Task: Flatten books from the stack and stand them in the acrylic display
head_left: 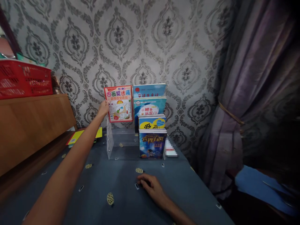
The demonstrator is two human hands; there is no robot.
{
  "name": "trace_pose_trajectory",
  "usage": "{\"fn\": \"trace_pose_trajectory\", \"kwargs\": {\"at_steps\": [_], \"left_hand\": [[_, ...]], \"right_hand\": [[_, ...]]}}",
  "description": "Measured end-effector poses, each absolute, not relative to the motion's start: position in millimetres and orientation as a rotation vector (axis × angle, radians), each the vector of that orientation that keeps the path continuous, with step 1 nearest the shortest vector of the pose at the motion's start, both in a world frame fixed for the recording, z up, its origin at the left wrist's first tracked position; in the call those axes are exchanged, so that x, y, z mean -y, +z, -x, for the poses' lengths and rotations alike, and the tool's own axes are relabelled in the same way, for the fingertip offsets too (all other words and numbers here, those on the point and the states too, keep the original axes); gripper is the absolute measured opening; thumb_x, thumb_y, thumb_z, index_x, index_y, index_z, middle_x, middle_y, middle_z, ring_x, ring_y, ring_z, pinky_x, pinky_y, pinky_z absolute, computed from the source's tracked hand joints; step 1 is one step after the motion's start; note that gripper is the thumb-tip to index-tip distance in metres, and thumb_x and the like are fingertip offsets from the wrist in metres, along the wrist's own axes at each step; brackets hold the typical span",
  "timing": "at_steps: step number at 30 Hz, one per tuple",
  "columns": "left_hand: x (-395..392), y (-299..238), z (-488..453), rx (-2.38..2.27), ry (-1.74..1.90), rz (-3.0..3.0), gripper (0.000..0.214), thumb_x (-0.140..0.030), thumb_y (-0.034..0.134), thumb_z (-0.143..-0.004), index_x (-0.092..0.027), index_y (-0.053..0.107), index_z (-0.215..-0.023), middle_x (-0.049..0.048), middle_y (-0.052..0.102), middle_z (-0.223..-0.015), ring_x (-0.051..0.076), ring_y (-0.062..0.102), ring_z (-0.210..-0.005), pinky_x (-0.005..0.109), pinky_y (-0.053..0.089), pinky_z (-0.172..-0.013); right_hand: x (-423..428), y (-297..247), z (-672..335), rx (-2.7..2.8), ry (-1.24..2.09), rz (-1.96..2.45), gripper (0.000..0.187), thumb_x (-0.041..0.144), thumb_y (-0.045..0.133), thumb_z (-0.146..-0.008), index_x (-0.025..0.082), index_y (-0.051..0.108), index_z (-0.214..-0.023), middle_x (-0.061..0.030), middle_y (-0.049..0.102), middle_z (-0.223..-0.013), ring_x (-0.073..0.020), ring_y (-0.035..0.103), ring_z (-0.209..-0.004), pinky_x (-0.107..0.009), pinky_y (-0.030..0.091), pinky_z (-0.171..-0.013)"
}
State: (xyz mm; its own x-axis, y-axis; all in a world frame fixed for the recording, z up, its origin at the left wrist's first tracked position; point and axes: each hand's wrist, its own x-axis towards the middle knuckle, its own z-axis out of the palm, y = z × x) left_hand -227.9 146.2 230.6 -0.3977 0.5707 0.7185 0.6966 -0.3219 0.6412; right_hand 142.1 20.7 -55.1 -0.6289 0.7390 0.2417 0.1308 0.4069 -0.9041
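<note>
My left hand (pixel 104 108) grips the left edge of a red-bordered picture book (pixel 121 104), which stands upright at the upper left of a clear acrylic book stand (pixel 124 152). Beside it, the stand's right half holds books in stepped rows: a light blue book (pixel 150 89) at the top, a teal book (pixel 150 104) below, a yellow and blue book (pixel 152 122), and a dark blue book (pixel 152 145) at the front. On the tablecloth before the stand rests my right hand (pixel 151 187), empty, its fingers loosely bent and apart from the thumb.
A yellow book (pixel 77 136) lies on the dark patterned tablecloth (pixel 93 187), partly behind my left forearm. At the left, a red plastic basket (pixel 25 78) sits on a wooden cabinet (pixel 35 125). A purple curtain (pixel 225 109) and blue cloth (pixel 262 187) are on the right.
</note>
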Motion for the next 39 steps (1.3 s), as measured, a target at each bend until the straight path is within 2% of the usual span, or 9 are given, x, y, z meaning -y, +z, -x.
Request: {"fn": "trace_pose_trajectory", "kwargs": {"at_steps": [11, 24, 31, 39], "left_hand": [[-141.1, 223.6, 224.8, 1.754, -1.943, 1.678, 0.034, -0.049, 0.053, -0.093, -0.018, 0.065, -0.099, 0.0087, 0.072, -0.095, 0.027, 0.064, -0.099, 0.04, 0.055, -0.087], [-131.4, 220.9, 220.5, 1.71, -1.958, 1.671, 0.026, -0.043, 0.056, -0.091, -0.019, 0.064, -0.095, 0.0089, 0.072, -0.105, 0.027, 0.062, -0.11, 0.041, 0.048, -0.102], [-128.7, 219.8, 219.1, 1.736, -1.919, 1.67, 0.024, -0.043, 0.055, -0.093, -0.02, 0.062, -0.093, 0.0097, 0.072, -0.1, 0.028, 0.062, -0.108, 0.041, 0.05, -0.097], [-126.6, 216.2, 219.1, 1.762, -1.867, 1.68, 0.027, -0.044, 0.052, -0.094, -0.02, 0.061, -0.099, 0.0088, 0.071, -0.099, 0.027, 0.063, -0.103, 0.041, 0.052, -0.093]], "right_hand": [[-20.4, -54.5, -143.3, 2.002, 1.22, 0.741, 0.039, 0.051, 0.054, -0.092, 0.02, 0.076, -0.103, -0.0101, 0.078, -0.095, -0.0278, 0.071, -0.094, -0.042, 0.053, -0.09], [-15.4, -45.2, -144.2, 2.025, 1.223, 0.737, 0.039, 0.049, 0.051, -0.092, 0.019, 0.074, -0.102, -0.011, 0.077, -0.096, -0.0277, 0.071, -0.094, -0.042, 0.052, -0.091], [-16.9, -45.3, -144.4, 2.023, 1.231, 0.71, 0.038, 0.05, 0.052, -0.092, 0.02, 0.074, -0.101, -0.0104, 0.077, -0.095, -0.0271, 0.071, -0.093, -0.041, 0.054, -0.088], [-14.9, -38.4, -144.5, 2.04, 1.24, 0.693, 0.034, 0.044, 0.051, -0.093, 0.019, 0.074, -0.099, -0.0102, 0.077, -0.095, -0.026, 0.072, -0.093, -0.04, 0.054, -0.089]]}}
